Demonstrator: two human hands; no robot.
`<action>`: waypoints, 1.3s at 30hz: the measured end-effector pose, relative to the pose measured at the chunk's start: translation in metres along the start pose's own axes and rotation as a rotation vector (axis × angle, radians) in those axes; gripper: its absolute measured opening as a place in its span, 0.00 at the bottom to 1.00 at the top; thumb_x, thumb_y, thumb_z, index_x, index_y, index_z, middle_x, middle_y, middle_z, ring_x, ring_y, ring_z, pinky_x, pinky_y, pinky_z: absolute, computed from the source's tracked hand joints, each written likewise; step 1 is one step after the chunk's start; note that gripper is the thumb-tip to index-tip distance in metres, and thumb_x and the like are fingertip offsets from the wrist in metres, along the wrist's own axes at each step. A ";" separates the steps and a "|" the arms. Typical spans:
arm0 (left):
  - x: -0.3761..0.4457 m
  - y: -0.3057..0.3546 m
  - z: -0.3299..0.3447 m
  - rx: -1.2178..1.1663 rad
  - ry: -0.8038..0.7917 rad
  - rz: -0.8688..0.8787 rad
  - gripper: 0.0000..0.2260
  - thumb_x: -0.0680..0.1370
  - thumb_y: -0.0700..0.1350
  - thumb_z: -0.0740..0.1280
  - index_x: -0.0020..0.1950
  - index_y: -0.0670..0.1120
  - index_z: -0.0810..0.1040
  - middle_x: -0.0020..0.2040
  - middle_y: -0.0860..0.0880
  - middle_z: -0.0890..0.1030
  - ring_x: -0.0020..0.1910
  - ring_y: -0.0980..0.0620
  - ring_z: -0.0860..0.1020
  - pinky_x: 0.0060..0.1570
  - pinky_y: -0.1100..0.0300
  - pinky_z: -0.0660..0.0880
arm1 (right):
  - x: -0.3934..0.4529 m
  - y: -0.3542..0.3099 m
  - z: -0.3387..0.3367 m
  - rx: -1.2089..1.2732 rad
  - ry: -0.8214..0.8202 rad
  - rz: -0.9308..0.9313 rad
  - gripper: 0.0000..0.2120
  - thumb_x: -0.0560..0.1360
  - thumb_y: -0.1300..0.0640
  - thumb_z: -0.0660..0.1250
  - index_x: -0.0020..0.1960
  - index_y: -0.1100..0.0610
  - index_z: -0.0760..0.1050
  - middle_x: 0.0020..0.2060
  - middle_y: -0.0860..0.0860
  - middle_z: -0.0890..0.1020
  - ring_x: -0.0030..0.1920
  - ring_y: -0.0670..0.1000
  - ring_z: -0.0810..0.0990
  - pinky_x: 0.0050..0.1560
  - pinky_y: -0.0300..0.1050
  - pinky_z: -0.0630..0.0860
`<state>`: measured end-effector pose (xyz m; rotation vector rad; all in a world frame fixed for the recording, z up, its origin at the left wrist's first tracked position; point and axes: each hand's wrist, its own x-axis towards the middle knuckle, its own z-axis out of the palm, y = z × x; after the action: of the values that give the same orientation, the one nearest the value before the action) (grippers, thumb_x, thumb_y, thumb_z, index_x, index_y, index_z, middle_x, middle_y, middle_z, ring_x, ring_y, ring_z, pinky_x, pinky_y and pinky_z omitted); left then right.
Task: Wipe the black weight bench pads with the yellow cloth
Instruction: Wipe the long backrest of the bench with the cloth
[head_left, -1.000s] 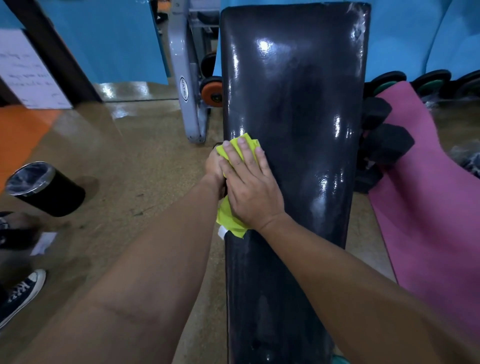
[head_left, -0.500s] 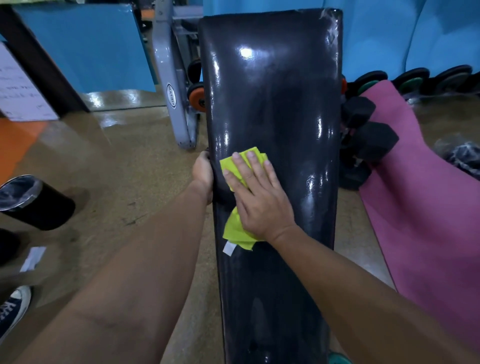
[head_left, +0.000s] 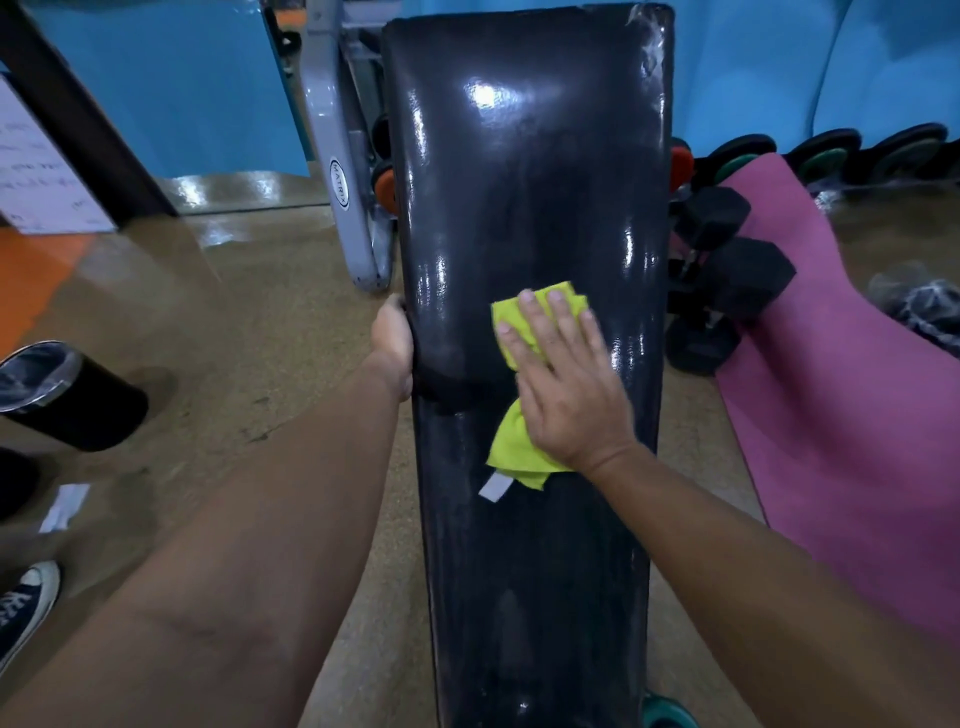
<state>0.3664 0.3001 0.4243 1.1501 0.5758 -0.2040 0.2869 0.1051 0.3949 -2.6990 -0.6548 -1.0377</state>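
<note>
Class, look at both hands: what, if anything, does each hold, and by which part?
The left hand grips the bench pad by its left edge. The right hand presses flat on the yellow cloth, covering its middle, not gripping it.

Glossy black padded surface (head_left: 530, 208), long and narrow, running away from the camera. Directly on it, near mid-length: folded yellow cloth (head_left: 511, 449) with white tag at near edge, pressed flat under right hand (head_left: 569, 395). Left hand (head_left: 393, 343) clamped on left edge. On the brown floor (head_left: 249, 332): black bin (head_left: 62, 397) at left, black dumbbells (head_left: 727, 270) and pink mat (head_left: 841, 395) at right.
</note>
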 end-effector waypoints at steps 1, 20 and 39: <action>0.000 -0.001 0.000 -0.006 0.003 -0.001 0.20 0.85 0.53 0.55 0.45 0.47 0.83 0.40 0.48 0.86 0.39 0.49 0.84 0.38 0.61 0.83 | -0.001 0.009 -0.002 -0.007 0.016 0.047 0.24 0.83 0.55 0.57 0.78 0.56 0.69 0.80 0.59 0.64 0.81 0.63 0.59 0.81 0.64 0.56; 0.005 -0.003 0.001 0.001 -0.001 0.024 0.17 0.84 0.53 0.57 0.46 0.48 0.82 0.41 0.49 0.85 0.40 0.49 0.83 0.38 0.60 0.83 | 0.006 -0.002 -0.003 0.033 0.061 0.401 0.27 0.82 0.54 0.56 0.81 0.55 0.62 0.82 0.60 0.58 0.82 0.64 0.52 0.82 0.62 0.46; -0.002 -0.005 -0.007 0.079 0.013 0.068 0.16 0.82 0.54 0.58 0.54 0.49 0.83 0.51 0.46 0.85 0.53 0.46 0.83 0.57 0.52 0.82 | -0.001 0.028 -0.009 0.044 0.049 0.267 0.27 0.82 0.54 0.57 0.81 0.55 0.63 0.82 0.60 0.59 0.82 0.63 0.54 0.82 0.64 0.50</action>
<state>0.3602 0.3038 0.4197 1.2463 0.5435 -0.1621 0.2945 0.0771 0.4008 -2.6213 -0.2941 -1.0037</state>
